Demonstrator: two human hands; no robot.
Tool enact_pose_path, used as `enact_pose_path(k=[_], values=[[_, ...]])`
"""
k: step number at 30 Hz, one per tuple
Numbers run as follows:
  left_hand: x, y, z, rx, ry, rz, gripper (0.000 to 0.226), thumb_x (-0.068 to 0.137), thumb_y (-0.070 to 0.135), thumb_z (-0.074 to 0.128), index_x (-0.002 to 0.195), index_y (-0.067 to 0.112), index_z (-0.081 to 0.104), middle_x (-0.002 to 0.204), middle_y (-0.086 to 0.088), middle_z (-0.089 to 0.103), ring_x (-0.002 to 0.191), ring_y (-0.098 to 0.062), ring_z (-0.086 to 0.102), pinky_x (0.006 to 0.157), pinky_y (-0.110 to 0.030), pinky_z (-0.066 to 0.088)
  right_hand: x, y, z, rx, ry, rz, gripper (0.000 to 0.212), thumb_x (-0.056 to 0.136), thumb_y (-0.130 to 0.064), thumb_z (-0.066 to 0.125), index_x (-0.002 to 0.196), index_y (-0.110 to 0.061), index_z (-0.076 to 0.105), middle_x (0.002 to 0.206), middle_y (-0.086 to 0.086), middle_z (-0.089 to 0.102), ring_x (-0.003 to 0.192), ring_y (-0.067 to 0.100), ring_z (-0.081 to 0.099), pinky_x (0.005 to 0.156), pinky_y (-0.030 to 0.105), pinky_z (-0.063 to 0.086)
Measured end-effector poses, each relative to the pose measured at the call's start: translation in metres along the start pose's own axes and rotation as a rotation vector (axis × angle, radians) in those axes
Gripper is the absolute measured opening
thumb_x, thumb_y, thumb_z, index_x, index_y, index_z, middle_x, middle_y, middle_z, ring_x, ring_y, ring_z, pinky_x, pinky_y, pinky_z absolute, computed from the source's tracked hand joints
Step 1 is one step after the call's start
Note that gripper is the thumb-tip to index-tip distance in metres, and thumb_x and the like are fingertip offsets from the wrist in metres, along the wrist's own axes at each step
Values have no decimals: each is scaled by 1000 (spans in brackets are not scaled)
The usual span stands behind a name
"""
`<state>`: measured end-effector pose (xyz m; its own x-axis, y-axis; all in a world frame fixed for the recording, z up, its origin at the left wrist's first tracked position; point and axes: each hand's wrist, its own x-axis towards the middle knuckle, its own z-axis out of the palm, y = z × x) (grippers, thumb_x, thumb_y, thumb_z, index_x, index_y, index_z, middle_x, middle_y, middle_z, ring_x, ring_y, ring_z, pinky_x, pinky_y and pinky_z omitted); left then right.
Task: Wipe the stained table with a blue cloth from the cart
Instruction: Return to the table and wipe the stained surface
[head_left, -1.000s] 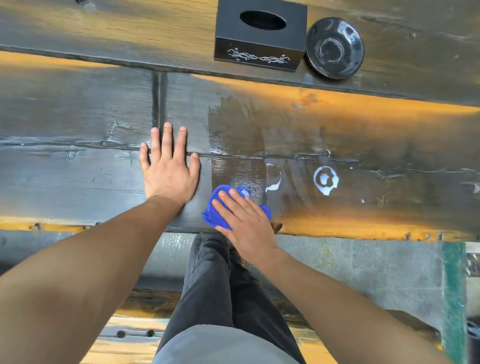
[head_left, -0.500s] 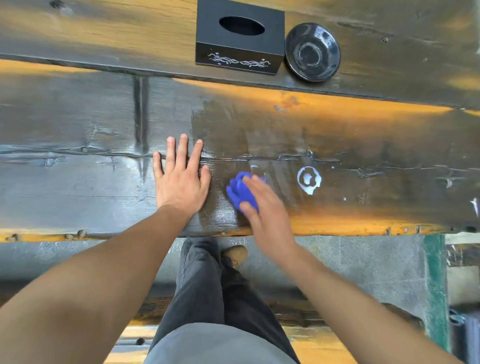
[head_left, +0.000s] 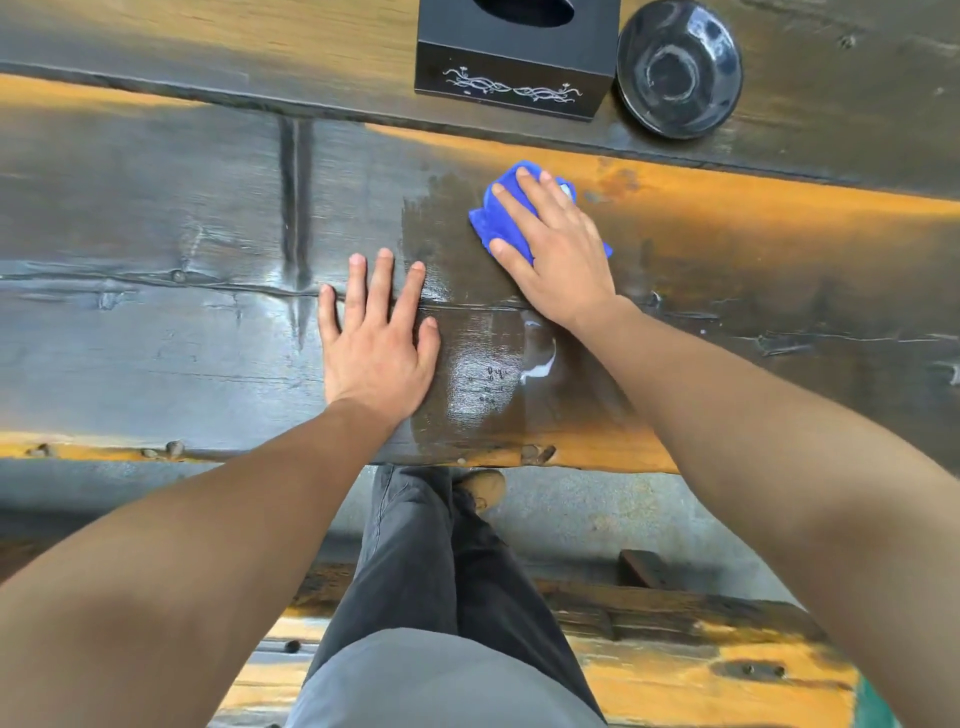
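A bunched blue cloth (head_left: 496, 215) lies on the dark wooden table (head_left: 156, 208), pressed flat under my right hand (head_left: 558, 254) toward the far side of the plank. My left hand (head_left: 376, 338) rests flat on the table, fingers spread, holding nothing. Between the hands a wet, glossy patch (head_left: 467, 364) shows on the wood. A curved white stain (head_left: 543, 364) sits at the right edge of that patch, just by my right wrist. My right forearm hides the table to the right of it.
A black tissue box (head_left: 511, 67) and a black bowl (head_left: 678, 67) stand on the far plank. The table's near edge (head_left: 104, 449) runs across the middle. Below it are my dark trousers, a shoe (head_left: 480, 488), and a wooden bench (head_left: 675, 670).
My right hand has pushed the blue cloth from the near edge away toward the far side, leaving a wet streak. The ring-shaped white stain is now out of sight. My left hand stays planted.
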<state>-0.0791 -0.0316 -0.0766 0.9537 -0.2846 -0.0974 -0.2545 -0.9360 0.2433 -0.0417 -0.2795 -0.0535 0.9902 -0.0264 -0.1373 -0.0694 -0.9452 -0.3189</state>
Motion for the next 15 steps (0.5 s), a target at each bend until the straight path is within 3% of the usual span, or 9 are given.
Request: enact_pose_path(k=[5, 15], values=[[0, -1, 3, 15, 18, 1, 60, 103, 49, 32, 161, 36, 23, 173, -1, 20, 161, -25, 7, 126, -58, 4, -34, -11, 7, -42, 12, -47, 57, 102, -55, 39, 153, -32, 39, 164, -3, 33, 154, 24, 23, 118, 43, 30], [0, -1, 2, 3, 24, -7, 60, 103, 49, 32, 161, 35, 23, 173, -1, 20, 161, -25, 8, 127, -58, 6, -140, -33, 26, -85, -95, -143, 59, 103, -53, 40, 156, -29, 34, 166, -1, 27, 156, 21, 17, 124, 42, 21]])
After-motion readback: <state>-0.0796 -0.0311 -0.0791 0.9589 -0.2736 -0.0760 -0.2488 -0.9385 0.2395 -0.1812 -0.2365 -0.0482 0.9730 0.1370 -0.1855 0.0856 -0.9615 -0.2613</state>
